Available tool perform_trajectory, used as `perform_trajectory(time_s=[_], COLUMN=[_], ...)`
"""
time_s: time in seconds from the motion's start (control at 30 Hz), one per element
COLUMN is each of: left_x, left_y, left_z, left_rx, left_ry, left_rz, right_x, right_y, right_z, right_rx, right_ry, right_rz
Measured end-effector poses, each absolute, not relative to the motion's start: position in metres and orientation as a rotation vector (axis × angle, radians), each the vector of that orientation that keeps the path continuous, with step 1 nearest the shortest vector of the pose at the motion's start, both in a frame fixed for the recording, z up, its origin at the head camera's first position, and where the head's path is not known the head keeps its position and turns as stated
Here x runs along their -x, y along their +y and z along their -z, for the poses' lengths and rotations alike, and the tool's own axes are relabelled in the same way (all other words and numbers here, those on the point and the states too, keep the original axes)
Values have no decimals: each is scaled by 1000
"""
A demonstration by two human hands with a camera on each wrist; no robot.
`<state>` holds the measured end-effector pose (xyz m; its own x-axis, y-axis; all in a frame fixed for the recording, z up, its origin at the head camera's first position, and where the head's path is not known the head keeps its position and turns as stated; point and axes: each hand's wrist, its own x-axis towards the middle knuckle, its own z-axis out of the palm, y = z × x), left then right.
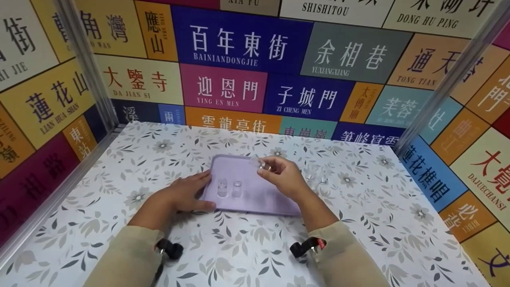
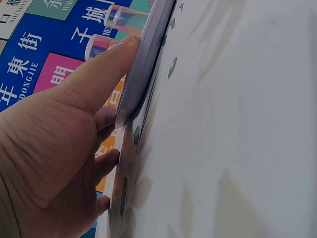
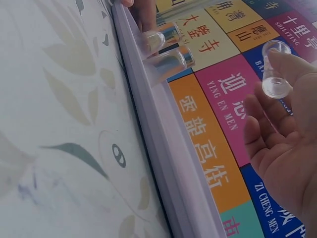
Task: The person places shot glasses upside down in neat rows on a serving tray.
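A lilac tray (image 1: 255, 208) lies on the table, with two small clear cylindrical cups (image 1: 222, 189) (image 1: 237, 189) upright on its left part. My left hand (image 1: 184, 193) rests at the tray's left front corner, thumb by the front rim and extended fingers along the left rim. Over the tray's right back part, my right hand (image 1: 285, 175) pinches a clear, narrow-waisted small cup (image 3: 275, 74) between thumb and fingers. In the right wrist view it is raised above the tray, its round end facing the camera.
Several clear pieces (image 1: 317, 177) lie on the table just right of the tray, partly behind my right hand. A white floral cloth (image 1: 239, 247) covers the table. Panels with printed signs (image 1: 243, 40) rise at the back and both sides.
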<state>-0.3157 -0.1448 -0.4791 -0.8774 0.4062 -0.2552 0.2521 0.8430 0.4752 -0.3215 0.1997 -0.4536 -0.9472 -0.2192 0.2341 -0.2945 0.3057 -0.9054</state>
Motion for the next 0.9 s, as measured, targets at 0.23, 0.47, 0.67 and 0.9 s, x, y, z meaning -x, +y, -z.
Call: perform_trajectory(time_s=[0.23, 0.47, 0.67, 0.9], left_x=[317, 319, 318, 318], left_y=[-145, -146, -146, -145], left_z=[481, 483, 483, 484], left_rx=[-549, -521, -509, -502], left_ry=[2692, 2686, 2682, 2682], left_rz=[-616, -618, -633, -625], right_x=[323, 323, 324, 326], right_y=[199, 196, 192, 188], right_z=[459, 464, 470, 479], right_rx=[-445, -470, -456, -467], right_ry=[-2435, -2449, -2497, -2601], right_rz=[-1737, -1746, -1808, -1710])
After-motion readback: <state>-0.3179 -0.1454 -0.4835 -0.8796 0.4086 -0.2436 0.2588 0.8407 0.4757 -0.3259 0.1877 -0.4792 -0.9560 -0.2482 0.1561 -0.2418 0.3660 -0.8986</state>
